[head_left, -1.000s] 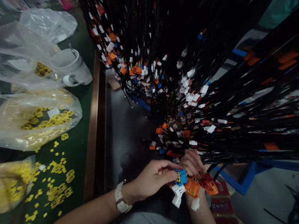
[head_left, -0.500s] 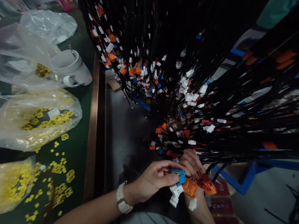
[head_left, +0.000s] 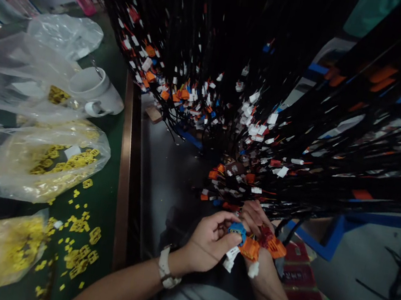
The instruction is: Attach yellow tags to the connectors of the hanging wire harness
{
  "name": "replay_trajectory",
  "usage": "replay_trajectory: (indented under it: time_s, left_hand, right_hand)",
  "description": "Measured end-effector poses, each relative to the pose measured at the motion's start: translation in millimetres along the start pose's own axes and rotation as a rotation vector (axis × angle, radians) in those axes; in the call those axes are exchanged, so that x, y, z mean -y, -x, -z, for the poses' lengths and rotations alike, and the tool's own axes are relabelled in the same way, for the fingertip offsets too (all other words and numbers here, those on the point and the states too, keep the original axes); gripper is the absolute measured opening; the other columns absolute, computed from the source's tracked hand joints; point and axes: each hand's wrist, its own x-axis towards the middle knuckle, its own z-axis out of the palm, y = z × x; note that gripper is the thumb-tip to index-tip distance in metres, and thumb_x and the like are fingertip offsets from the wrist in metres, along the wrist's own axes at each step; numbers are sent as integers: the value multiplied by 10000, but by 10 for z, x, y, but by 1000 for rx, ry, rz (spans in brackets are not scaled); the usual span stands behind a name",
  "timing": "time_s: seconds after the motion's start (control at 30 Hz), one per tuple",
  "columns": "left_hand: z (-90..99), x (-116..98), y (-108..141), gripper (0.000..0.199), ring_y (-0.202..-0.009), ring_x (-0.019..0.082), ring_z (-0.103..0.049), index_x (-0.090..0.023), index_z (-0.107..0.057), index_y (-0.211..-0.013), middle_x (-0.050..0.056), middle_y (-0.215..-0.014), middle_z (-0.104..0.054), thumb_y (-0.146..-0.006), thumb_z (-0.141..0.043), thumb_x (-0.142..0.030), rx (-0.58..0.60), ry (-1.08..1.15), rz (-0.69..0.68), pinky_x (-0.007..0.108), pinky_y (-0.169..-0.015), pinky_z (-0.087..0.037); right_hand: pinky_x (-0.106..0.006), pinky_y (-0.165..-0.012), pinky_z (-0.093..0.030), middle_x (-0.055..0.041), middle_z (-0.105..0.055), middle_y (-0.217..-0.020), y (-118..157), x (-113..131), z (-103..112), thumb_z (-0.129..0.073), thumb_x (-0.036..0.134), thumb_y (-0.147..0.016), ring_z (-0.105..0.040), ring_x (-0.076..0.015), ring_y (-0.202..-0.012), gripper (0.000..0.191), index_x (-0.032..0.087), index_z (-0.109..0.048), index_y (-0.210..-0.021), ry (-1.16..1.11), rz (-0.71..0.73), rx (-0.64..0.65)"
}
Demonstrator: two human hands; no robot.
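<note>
Between the thumb and fingers of my left hand (head_left: 209, 240) is a blue connector (head_left: 236, 233), its face with yellow in it turned up. My right hand (head_left: 254, 218) is closed just beyond, fingers wrapped round a bunch of wired connectors. From that bunch hang an orange connector (head_left: 250, 249), a red one (head_left: 266, 235), another orange one (head_left: 276, 248) and small white ones (head_left: 231, 257). The wires inside my right hand are mostly hidden by its fingers.
Black cable harnesses (head_left: 219, 31) with many white, orange and blue connectors hang ahead. On the green table (head_left: 110, 156) at left lie plastic bags (head_left: 79, 171) of yellow parts, loose yellow pieces (head_left: 79, 257) and a white mug (head_left: 101, 91). A blue frame (head_left: 334, 239) stands at right.
The blue connector has turned so its yellow-marked face shows more, and moved slightly left. The orange and white connectors have shifted a little left with my hands.
</note>
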Motion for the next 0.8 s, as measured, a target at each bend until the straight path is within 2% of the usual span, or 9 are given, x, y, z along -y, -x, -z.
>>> replay_trajectory:
  time_s: [0.17, 0.3, 0.37, 0.43, 0.53, 0.63, 0.73, 0.8]
  left_hand:
    - [78, -24, -29, 375, -736, 125, -545, -137, -591, -1027, 51, -859, -620, -754, -632, -392, -39, -105, 6, 231, -675, -433]
    - [192, -25, -86, 386, -833, 147, -580, -153, -557, -1133, 63, -943, -641, -835, -526, -397, -124, -211, -33, 260, -748, -449]
    - [233, -31, -93, 348, -944, 167, -578, -172, -548, -1150, 80, -1048, -628, -869, -475, -365, -195, -313, -127, 288, -821, -449]
    - [254, -51, -77, 309, -1058, 186, -540, -194, -554, -1147, 91, -1151, -590, -875, -470, -316, -240, -456, -301, 327, -905, -426]
    - [252, -100, -31, 317, -1133, 212, -492, -219, -566, -1147, 96, -1205, -556, -832, -539, -246, -179, -673, -563, 394, -990, -378]
    - [237, -135, -1, 392, -1141, 220, -485, -232, -551, -1173, 89, -1203, -568, -789, -554, -154, -53, -769, -723, 426, -1008, -369]
    - [232, -132, -9, 502, -1166, 225, -472, -231, -496, -1238, 83, -1222, -571, -757, -520, -90, 45, -815, -788, 439, -1010, -373]
    - [234, -114, -30, 514, -1164, 234, -473, -230, -479, -1259, 80, -1217, -582, -762, -518, -104, 52, -875, -780, 451, -1006, -374]
  right_hand:
    - [-191, -308, -190, 104, -274, -430, -30, -3, 7, -676, 274, -729, -164, -43, -317, 271, 226, -443, -599, -2, -9, -15]
    - [-162, -335, -307, 97, -381, -440, 11, 10, -94, -712, 232, -683, -280, -32, -323, 225, 203, -500, -613, -144, -85, -74]
    - [-181, -353, -367, 82, -442, -452, 23, -1, -146, -698, 219, -697, -360, -53, -341, 201, 203, -516, -615, -182, -104, -164]
    - [-211, -388, -427, 63, -526, -498, 16, -30, -180, -682, 211, -715, -463, -84, -393, 162, 204, -541, -635, -178, -81, -297]
    - [-242, -492, -498, 47, -609, -593, -6, -95, -190, -687, 225, -715, -571, -112, -511, 131, 192, -570, -664, -137, -23, -418]
    - [-226, -561, -508, 60, -611, -609, -3, -162, -175, -726, 245, -681, -584, -98, -558, 160, 189, -576, -674, -63, 63, -401]
    - [-208, -560, -507, 71, -615, -614, 25, -210, -173, -749, 217, -649, -577, -88, -560, 166, 195, -591, -693, 4, 162, -413]
    - [-216, -559, -514, 67, -622, -612, 42, -228, -181, -747, 203, -647, -576, -94, -556, 149, 198, -603, -682, 36, 209, -440]
